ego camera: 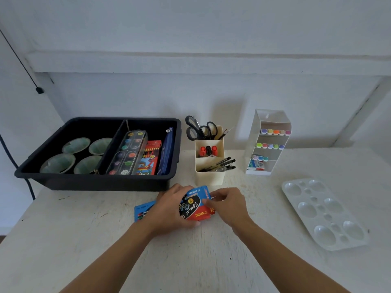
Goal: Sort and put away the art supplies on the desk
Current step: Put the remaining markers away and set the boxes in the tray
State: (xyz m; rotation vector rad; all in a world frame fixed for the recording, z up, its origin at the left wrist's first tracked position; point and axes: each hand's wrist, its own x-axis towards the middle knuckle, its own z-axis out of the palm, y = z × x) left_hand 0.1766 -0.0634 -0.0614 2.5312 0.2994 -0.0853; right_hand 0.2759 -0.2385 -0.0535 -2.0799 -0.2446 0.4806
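A blue, red and black colour-pencil box lies just above the desk's middle, in front of the black tray. My left hand grips its left side, fingers curled over the top and thumb under the near edge. My right hand pinches the box's right end. A second blue packet lies flat on the desk, partly hidden behind my left hand.
The black tray holds several green cups, a watercolour set, a red pencil box and a blue pouch. A cream organiser holds scissors, markers and pens. A clear marker rack and a white palette stand at the right.
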